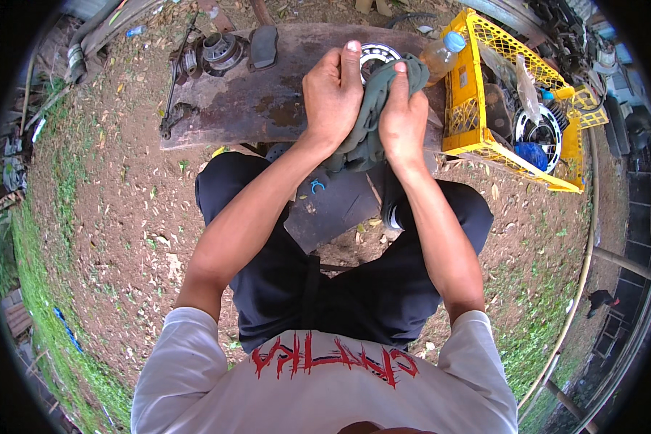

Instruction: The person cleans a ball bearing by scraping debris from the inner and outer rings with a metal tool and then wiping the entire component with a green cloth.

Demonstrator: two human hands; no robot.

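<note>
Over the wooden bench [217, 116], my left hand [333, 94] is closed with its thumb up against a shiny ball bearing [380, 52]. My right hand [403, 123] grips a dark green cloth [369, 123], its thumb pressing the cloth near the bearing's right side. The cloth bunches between both hands and hangs down past the bench's near edge. It covers the lower part of the bearing, and my left fingers are mostly hidden behind the hand. Just right of the cloth stands a clear bottle [435, 64] with a blue cap and brownish liquid.
A yellow crate [473, 108] with metal parts and plastic bags stands at the right. On the bench's left lie a round metal hub [223, 50], a dark flat pad [263, 48] and a thin rod [172, 94]. A small blue ring [317, 187] lies below, between my knees.
</note>
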